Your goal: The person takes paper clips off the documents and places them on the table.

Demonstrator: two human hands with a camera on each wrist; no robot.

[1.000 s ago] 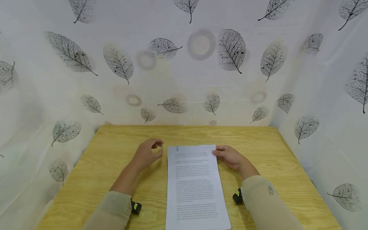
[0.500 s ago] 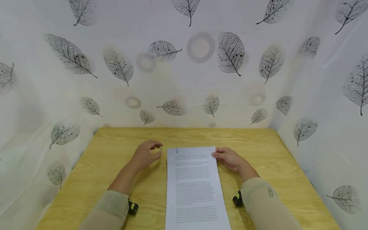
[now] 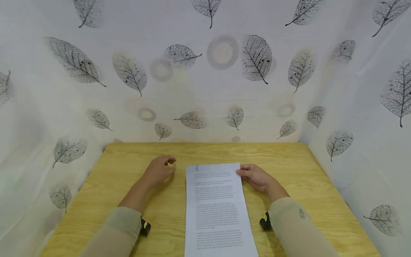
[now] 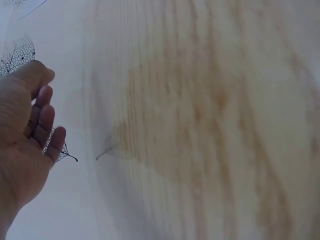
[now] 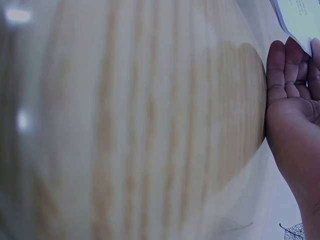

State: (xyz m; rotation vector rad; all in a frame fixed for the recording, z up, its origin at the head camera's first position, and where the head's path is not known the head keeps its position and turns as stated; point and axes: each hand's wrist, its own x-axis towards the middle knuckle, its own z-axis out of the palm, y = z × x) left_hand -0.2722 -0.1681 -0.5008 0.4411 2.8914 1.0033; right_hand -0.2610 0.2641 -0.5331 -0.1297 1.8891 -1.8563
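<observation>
A stack of printed paper (image 3: 213, 214) lies lengthwise on the table, with a paper clip (image 3: 197, 167) near the top left corner. To the left of that corner, apart from the sheets, my left hand (image 3: 158, 171) pinches a second small, thin paper clip (image 3: 174, 164) between thumb and fingertip. The left wrist view shows this hand (image 4: 25, 120) with its fingers bent, the clip hidden from there. My right hand (image 3: 255, 176) grips the stack's upper right edge, thumb on top and fingers beneath; the right wrist view shows the paper corner (image 5: 300, 25) at its fingertips.
The wooden table (image 3: 128, 160) runs back to a white curtain (image 3: 205, 89) printed with leaves, which also hangs along both sides. A black wrist device (image 3: 145, 227) sits at the left cuff, another black device (image 3: 265, 221) at the right.
My left hand has drawn a little to the left, away from the paper, with the small clip still pinched. The right hand keeps its hold on the stack's edge.
</observation>
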